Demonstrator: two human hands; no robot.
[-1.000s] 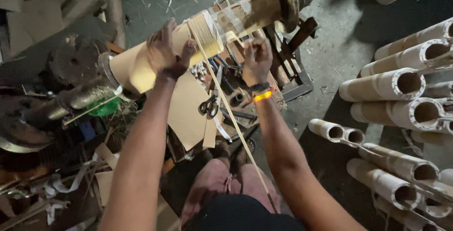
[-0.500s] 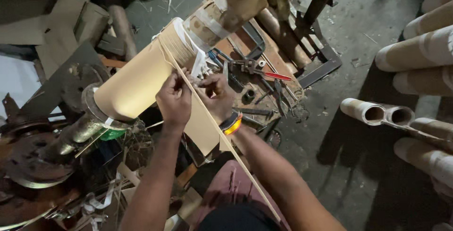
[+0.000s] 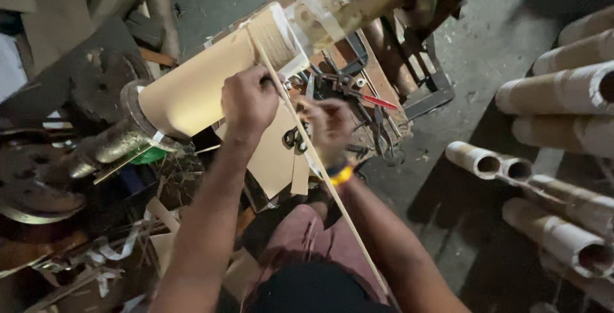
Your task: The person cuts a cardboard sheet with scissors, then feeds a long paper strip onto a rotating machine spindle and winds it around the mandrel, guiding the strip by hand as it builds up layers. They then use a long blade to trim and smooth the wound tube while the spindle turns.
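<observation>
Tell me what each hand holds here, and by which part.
The left hand pinches the thin paper strip near its upper end, against the cardboard tube. The right hand is blurred; its hold cannot be told.

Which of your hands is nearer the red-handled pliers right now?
Right. The right hand is just left of the red-handled pliers lying among the tools, not touching them. The left hand is farther left, against the cardboard tube.

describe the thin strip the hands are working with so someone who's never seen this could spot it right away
Start at the big tan cardboard tube lying across a spindle in the upper middle. The left hand presses on it, and from there a narrow pale strip runs diagonally down past the right hand toward the lap. It is the only long, straight, ribbon-thin thing; the finished tubes at right are fat and round.
</observation>
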